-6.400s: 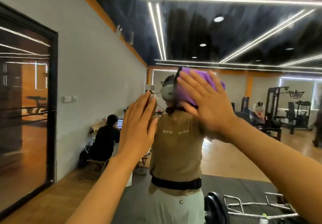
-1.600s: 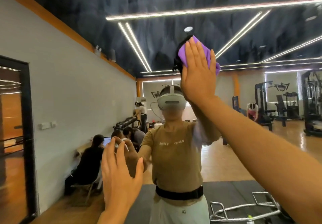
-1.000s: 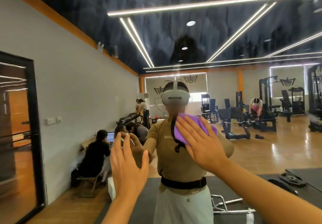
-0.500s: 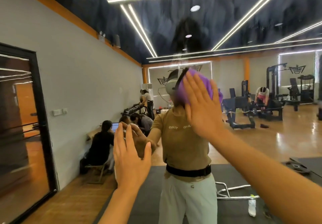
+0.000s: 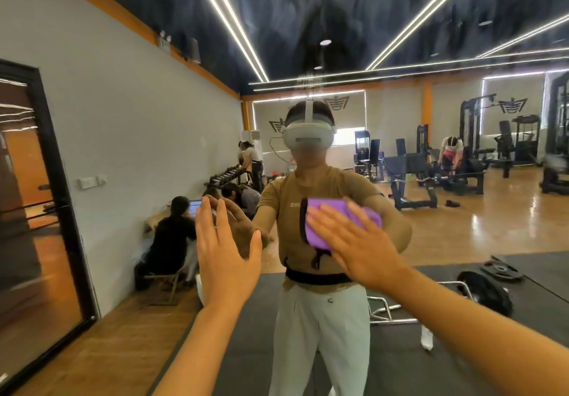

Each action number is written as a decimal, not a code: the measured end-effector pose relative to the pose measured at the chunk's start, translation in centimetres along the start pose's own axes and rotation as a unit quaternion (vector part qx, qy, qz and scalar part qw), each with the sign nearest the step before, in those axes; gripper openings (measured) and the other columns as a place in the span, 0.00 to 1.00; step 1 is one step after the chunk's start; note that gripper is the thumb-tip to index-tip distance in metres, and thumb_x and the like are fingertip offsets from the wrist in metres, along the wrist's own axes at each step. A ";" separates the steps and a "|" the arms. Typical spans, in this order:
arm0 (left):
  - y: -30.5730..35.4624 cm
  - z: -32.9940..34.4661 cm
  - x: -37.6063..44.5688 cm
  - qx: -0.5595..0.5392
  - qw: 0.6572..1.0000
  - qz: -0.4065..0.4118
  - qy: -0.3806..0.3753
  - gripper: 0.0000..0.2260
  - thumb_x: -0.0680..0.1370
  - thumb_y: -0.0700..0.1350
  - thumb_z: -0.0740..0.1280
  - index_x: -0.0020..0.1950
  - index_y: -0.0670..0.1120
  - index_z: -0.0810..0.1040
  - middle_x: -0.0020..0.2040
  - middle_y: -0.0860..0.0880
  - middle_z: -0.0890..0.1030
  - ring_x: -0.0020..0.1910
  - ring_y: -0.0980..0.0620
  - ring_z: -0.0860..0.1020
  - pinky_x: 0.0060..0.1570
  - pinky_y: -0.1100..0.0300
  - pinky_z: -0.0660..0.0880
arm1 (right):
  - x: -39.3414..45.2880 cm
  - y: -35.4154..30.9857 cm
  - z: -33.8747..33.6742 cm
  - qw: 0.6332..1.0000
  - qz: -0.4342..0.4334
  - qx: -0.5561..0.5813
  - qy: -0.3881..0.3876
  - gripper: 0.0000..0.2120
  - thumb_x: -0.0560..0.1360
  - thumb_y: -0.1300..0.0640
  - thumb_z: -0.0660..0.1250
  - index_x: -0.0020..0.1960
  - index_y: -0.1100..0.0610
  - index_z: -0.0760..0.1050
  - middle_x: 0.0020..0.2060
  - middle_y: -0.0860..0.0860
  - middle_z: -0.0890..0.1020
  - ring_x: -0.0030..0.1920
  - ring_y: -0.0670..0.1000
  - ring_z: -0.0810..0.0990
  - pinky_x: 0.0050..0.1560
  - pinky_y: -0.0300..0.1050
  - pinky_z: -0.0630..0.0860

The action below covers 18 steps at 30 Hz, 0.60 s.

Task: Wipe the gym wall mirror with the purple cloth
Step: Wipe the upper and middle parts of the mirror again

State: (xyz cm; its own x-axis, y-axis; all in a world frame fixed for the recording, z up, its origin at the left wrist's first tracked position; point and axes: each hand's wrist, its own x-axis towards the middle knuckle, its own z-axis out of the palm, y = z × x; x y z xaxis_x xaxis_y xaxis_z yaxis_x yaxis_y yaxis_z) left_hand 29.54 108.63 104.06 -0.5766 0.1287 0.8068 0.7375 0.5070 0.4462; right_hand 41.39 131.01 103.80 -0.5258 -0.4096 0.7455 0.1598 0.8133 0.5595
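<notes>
purple cloth [image 5: 341, 220] lower on mirror [image 5: 431, 241], right hand [image 5: 357, 244] pressing

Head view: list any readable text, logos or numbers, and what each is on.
"IRS": pale letters on the chest of the brown T-shirt reflected in the mirror; the purple cloth hides the rest of the print.
Winged emblems on the far wall: logos only, no legible words.
Nothing else readable.
</notes>
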 end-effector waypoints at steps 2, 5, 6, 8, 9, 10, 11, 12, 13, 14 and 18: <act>0.0 0.0 0.0 0.001 1.000 -0.002 -0.002 0.38 0.78 0.54 0.68 0.81 0.46 0.51 0.81 0.50 0.44 0.80 0.48 0.45 0.74 0.52 0.49 | 4.0 2.7 -1.5 0.997 0.060 0.017 0.036 0.31 0.79 0.53 0.55 0.80 0.56 0.53 0.79 0.54 0.58 0.81 0.51 0.49 0.80 0.53 0.41; 0.0 0.0 0.0 -0.004 1.000 -0.002 -0.004 0.38 0.78 0.54 0.68 0.81 0.47 0.51 0.81 0.50 0.43 0.80 0.48 0.44 0.74 0.53 0.48 | 9.8 6.2 -3.6 0.979 0.170 0.047 0.104 0.28 0.81 0.57 0.55 0.80 0.58 0.55 0.79 0.56 0.58 0.80 0.54 0.54 0.79 0.50 0.39; 0.0 -0.1 0.0 -0.003 1.000 -0.001 -0.004 0.38 0.78 0.54 0.68 0.81 0.46 0.51 0.81 0.50 0.43 0.80 0.49 0.43 0.74 0.54 0.48 | 10.8 6.7 -3.9 0.972 0.197 0.053 0.119 0.27 0.82 0.57 0.55 0.80 0.59 0.56 0.79 0.56 0.58 0.80 0.55 0.54 0.79 0.49 0.37; -0.1 -0.1 -0.1 -0.004 1.000 0.002 -0.002 0.38 0.78 0.54 0.68 0.81 0.46 0.52 0.81 0.51 0.43 0.79 0.51 0.42 0.74 0.54 0.48 | 10.9 6.2 -3.6 0.963 0.228 0.053 0.132 0.27 0.82 0.56 0.53 0.80 0.60 0.56 0.79 0.56 0.58 0.80 0.56 0.55 0.79 0.48 0.36; -0.2 -0.2 -0.1 -0.006 1.000 0.003 -0.001 0.38 0.78 0.54 0.68 0.81 0.46 0.52 0.81 0.51 0.43 0.78 0.53 0.42 0.75 0.53 0.48 | 10.2 5.4 -3.2 0.963 0.231 0.048 0.130 0.28 0.82 0.56 0.53 0.80 0.60 0.56 0.79 0.56 0.57 0.80 0.56 0.55 0.79 0.48 0.36; -0.2 -0.2 -0.1 -0.008 1.000 0.004 -0.002 0.38 0.78 0.54 0.68 0.81 0.46 0.52 0.81 0.51 0.43 0.78 0.54 0.41 0.75 0.53 0.48 | 9.0 4.4 -2.7 0.966 0.225 0.037 0.122 0.28 0.82 0.55 0.52 0.80 0.60 0.55 0.79 0.56 0.57 0.80 0.55 0.55 0.80 0.49 0.37; -0.2 -0.3 -0.1 -0.009 1.000 0.006 -0.005 0.38 0.78 0.54 0.68 0.81 0.46 0.51 0.81 0.51 0.43 0.78 0.55 0.41 0.75 0.52 0.48 | 7.4 3.2 -2.1 0.972 0.208 0.025 0.110 0.28 0.81 0.54 0.53 0.80 0.59 0.55 0.79 0.56 0.58 0.80 0.55 0.55 0.80 0.51 0.39; -0.3 -0.4 0.0 -0.009 1.000 0.008 -0.009 0.38 0.78 0.54 0.68 0.81 0.47 0.51 0.81 0.50 0.44 0.78 0.54 0.41 0.76 0.51 0.48 | 5.6 1.8 -1.3 0.978 0.185 0.016 0.096 0.29 0.81 0.54 0.54 0.80 0.59 0.55 0.79 0.56 0.59 0.80 0.55 0.56 0.80 0.53 0.42; -0.4 -0.5 0.0 -0.009 1.000 0.009 -0.012 0.38 0.78 0.54 0.68 0.81 0.47 0.51 0.81 0.50 0.44 0.79 0.52 0.42 0.76 0.50 0.49 | 3.7 0.5 -0.7 0.984 0.159 0.011 0.079 0.29 0.80 0.54 0.55 0.80 0.58 0.55 0.79 0.56 0.60 0.80 0.54 0.56 0.80 0.54 0.44; -0.4 -0.6 -0.1 -0.009 1.000 0.009 -0.017 0.37 0.78 0.54 0.68 0.81 0.47 0.51 0.81 0.49 0.44 0.79 0.51 0.43 0.76 0.48 0.50 | 1.7 -0.8 0.0 0.989 0.133 0.009 0.058 0.29 0.80 0.54 0.55 0.80 0.58 0.55 0.79 0.55 0.60 0.80 0.54 0.56 0.80 0.55 0.46; -0.3 -0.9 -0.1 -0.007 0.999 0.007 -0.030 0.37 0.78 0.54 0.68 0.81 0.46 0.52 0.81 0.48 0.44 0.80 0.49 0.43 0.77 0.46 0.51 | -5.7 -4.7 2.3 0.998 0.002 -0.034 -0.048 0.33 0.80 0.51 0.56 0.82 0.56 0.51 0.81 0.53 0.55 0.81 0.53 0.52 0.80 0.54 0.44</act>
State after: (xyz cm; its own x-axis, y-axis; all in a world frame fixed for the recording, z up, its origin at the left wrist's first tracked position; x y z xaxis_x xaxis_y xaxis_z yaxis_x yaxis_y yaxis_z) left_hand 29.69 107.68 104.19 -0.5859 0.1875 0.7884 0.7501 0.4937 0.4400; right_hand 41.70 130.49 96.07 -0.6025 -0.3628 0.7109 0.2155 0.7837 0.5825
